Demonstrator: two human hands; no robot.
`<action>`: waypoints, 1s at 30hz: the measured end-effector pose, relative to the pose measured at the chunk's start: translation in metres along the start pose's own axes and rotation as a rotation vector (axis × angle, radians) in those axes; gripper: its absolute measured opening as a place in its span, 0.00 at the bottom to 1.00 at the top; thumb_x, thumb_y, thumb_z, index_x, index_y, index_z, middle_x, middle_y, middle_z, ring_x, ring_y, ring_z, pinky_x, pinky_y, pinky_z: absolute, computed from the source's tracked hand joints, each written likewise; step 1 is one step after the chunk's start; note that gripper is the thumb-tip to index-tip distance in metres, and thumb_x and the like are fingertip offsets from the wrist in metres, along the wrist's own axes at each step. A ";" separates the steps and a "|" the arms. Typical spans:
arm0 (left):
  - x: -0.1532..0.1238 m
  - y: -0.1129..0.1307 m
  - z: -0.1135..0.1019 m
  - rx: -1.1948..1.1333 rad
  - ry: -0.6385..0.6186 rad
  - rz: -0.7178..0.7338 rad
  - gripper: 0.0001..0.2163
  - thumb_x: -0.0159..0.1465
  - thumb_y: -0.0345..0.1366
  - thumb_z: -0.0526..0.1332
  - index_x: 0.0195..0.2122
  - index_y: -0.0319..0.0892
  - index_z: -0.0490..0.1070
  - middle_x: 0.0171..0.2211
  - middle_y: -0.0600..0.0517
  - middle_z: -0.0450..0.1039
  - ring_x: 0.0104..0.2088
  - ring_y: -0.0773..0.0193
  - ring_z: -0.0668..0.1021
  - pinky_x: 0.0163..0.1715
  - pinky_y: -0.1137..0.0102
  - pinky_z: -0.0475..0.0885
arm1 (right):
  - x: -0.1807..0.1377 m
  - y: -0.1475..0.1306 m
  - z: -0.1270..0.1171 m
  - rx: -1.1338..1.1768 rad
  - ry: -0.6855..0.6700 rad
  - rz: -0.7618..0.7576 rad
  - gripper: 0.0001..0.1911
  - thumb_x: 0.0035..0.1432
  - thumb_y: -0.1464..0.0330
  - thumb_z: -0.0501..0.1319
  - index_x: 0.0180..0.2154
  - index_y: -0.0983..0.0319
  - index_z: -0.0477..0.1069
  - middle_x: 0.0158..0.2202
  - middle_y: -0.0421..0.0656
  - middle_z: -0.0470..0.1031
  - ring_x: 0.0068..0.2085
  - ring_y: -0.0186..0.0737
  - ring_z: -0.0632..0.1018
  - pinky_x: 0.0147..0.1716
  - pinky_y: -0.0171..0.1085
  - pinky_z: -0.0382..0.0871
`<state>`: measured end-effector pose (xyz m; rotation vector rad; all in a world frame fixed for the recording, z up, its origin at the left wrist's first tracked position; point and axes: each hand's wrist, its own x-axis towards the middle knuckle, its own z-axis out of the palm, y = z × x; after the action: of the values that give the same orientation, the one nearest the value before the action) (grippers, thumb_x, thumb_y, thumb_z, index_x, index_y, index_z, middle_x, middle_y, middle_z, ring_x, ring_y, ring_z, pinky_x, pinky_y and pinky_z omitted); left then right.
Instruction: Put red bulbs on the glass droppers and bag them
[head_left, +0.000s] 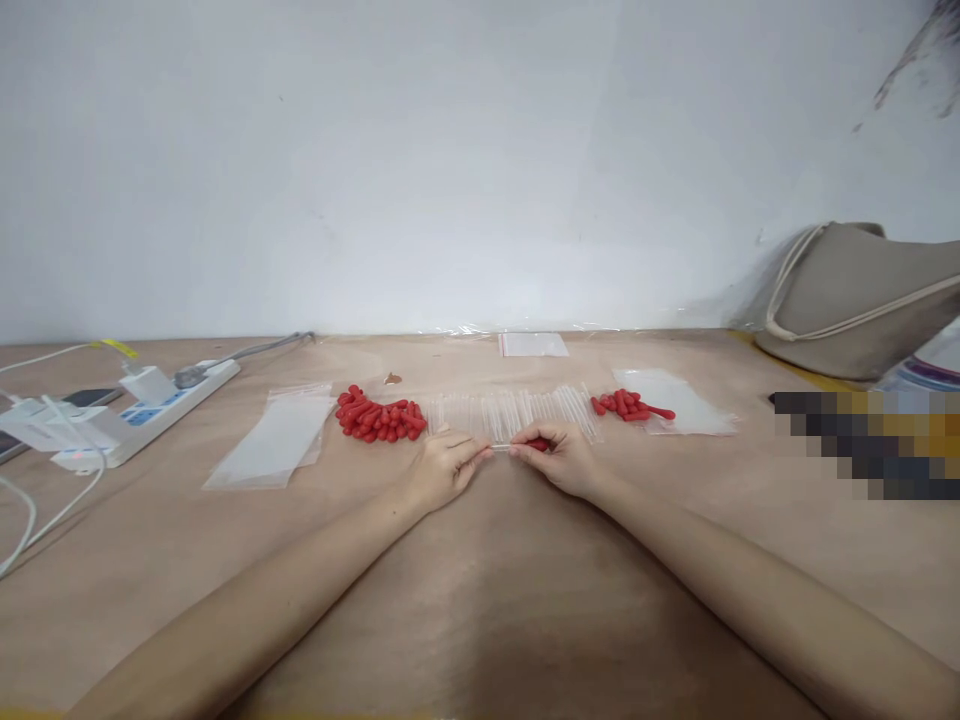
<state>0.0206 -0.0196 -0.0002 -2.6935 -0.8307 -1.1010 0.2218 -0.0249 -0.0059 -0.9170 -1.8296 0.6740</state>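
Note:
My left hand [442,468] and my right hand [559,458] meet at the middle of the table, both pinched shut. Between them runs a thin clear glass tube [501,446]; the left fingers pinch one end. The right fingers grip a red rubber bulb [537,444] at the tube's other end. Just behind the hands lies a row of several clear tubes [517,410]. A pile of red bulbs [379,415] sits to the left of the row. A smaller group of finished red-capped droppers [630,405] lies to the right on a plastic bag [686,405].
Clear plastic bags [274,440] lie left of the red pile, another bag [532,344] near the wall. A white power strip [146,415] with chargers and cables occupies the far left. A grey tote bag [855,300] stands at the right against the wall.

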 end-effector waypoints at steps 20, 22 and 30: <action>0.000 -0.005 -0.007 0.011 0.010 -0.037 0.06 0.61 0.34 0.56 0.36 0.41 0.70 0.27 0.53 0.74 0.26 0.67 0.73 0.32 0.69 0.61 | 0.001 0.004 -0.002 0.227 -0.073 0.203 0.18 0.39 0.66 0.66 0.36 0.63 0.70 0.33 0.43 0.75 0.36 0.38 0.76 0.37 0.39 0.71; 0.000 -0.005 -0.008 0.025 0.003 -0.040 0.06 0.61 0.34 0.55 0.36 0.40 0.70 0.27 0.53 0.75 0.27 0.67 0.73 0.33 0.68 0.61 | 0.000 0.003 -0.001 0.214 -0.070 0.193 0.14 0.42 0.65 0.64 0.34 0.63 0.71 0.32 0.43 0.75 0.34 0.38 0.76 0.36 0.38 0.70; -0.004 -0.004 -0.005 -0.053 0.016 -0.029 0.06 0.60 0.32 0.56 0.36 0.40 0.71 0.25 0.52 0.74 0.25 0.67 0.72 0.30 0.70 0.63 | 0.001 -0.001 0.002 0.329 -0.088 0.283 0.11 0.43 0.63 0.64 0.29 0.62 0.73 0.24 0.40 0.75 0.28 0.34 0.75 0.30 0.35 0.69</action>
<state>0.0133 -0.0188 0.0003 -2.7200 -0.8518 -1.1653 0.2197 -0.0246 -0.0058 -0.9424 -1.6125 1.1698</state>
